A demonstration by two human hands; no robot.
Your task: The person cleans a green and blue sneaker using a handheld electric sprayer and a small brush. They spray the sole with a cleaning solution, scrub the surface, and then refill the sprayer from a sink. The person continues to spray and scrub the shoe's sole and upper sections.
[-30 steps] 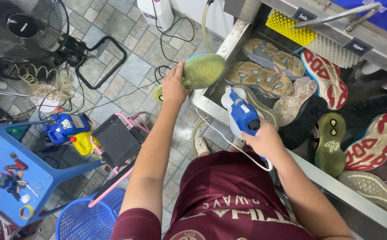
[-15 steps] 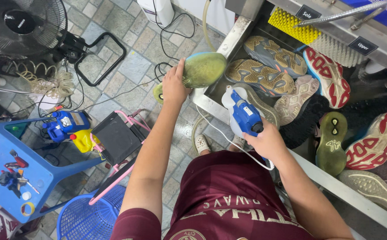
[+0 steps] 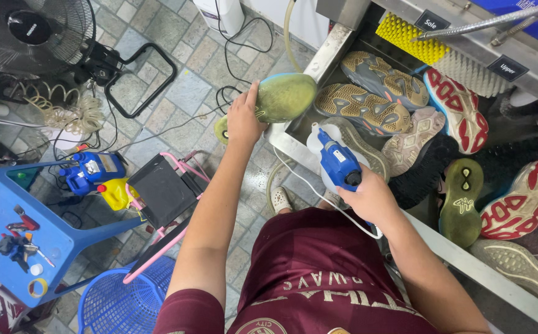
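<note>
A floor (image 3: 176, 86) of grey-green square tiles, strewn with black cables, runs beside a long steel washing trough (image 3: 318, 55). Nearest the camera is the person's maroon shirt (image 3: 318, 272), cut off by the lower edge. Just beyond it the right hand (image 3: 371, 199) has its fingers wrapped tight around the handle of a blue-and-white spray gun (image 3: 337, 159); the handle itself is hidden under the hand, and a white cord (image 3: 309, 188) loops from it across the trough's rim. The gun's nozzle cannot be made out.

To the left stand a blue plastic basket (image 3: 111, 303) (partly cut off), a blue stool (image 3: 6, 229) carrying small tools, and a dark tray on a pink frame (image 3: 164, 192).

Farther out, the left hand (image 3: 244, 120) grips a green-soled shoe (image 3: 281, 98) by its middle, fingers closed over the far side and so mostly out of sight. The shoe is held sole-up in the air over the trough's near corner; its upper is hidden.

Inside the trough lie more shoes, sole-up and overlapping: a tan-and-grey patterned pair (image 3: 368, 93), red-and-white soles (image 3: 460, 108), another green sole (image 3: 460, 198). A yellow brush roller (image 3: 405, 38) sits at the back wall. A black fan (image 3: 28, 34) fills the far left corner, its top cut off.
</note>
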